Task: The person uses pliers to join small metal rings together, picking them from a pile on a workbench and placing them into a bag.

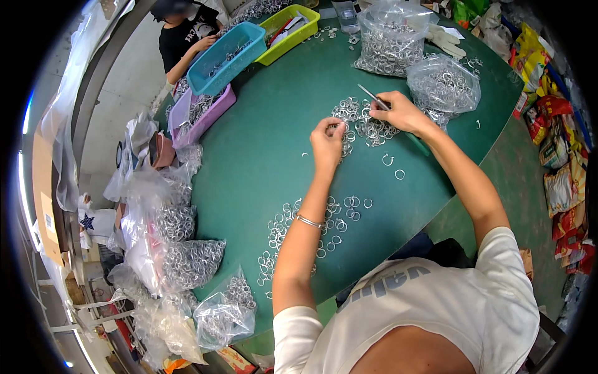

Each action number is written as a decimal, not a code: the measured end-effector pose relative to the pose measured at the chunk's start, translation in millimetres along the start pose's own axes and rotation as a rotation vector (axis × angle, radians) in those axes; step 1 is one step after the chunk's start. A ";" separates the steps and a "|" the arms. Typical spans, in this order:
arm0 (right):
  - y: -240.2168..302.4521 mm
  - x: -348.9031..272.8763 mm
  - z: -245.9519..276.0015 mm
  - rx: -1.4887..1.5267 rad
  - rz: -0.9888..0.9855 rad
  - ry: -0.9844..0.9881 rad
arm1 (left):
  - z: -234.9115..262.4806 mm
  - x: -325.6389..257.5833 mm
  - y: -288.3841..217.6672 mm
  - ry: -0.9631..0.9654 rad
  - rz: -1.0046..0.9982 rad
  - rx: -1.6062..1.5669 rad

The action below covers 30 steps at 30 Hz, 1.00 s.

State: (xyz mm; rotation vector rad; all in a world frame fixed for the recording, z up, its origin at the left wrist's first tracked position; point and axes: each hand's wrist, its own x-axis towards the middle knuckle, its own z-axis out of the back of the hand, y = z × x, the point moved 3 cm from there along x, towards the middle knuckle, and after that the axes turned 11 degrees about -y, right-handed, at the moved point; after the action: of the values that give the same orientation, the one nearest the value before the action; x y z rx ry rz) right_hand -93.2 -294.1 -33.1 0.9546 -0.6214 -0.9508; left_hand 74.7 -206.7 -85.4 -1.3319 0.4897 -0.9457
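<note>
Gripping slim tool [375,98] — right hand [398,112], fingers closed; left hand [327,142], curled at ring pile [346,110], hold unclear — steady tool advised

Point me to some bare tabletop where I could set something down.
The widest free patch of green tabletop lies between the purple bin and left hand; a smaller one between the scattered metal rings and right forearm. Crowded: the ring pile at the right hand, and the left edge's ring bags.
</note>
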 end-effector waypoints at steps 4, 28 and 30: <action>18.4 -8.7 15.7 0.244 -0.181 0.050 | 3.5 -1.8 -19.7 0.040 -0.054 0.186; 53.8 -73.5 -25.4 0.040 0.337 -0.135 | 34.2 -73.0 -67.4 -0.025 0.021 -0.030; 57.8 -78.8 -27.2 0.078 0.393 -0.142 | 37.2 -76.2 -65.9 -0.102 0.050 -0.206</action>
State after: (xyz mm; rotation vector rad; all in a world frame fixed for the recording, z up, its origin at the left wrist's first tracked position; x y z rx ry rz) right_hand -85.5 -199.4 2.3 0.7982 -0.9332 -0.6496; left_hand 41.6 -120.7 -30.2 -1.5386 0.5505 -0.7970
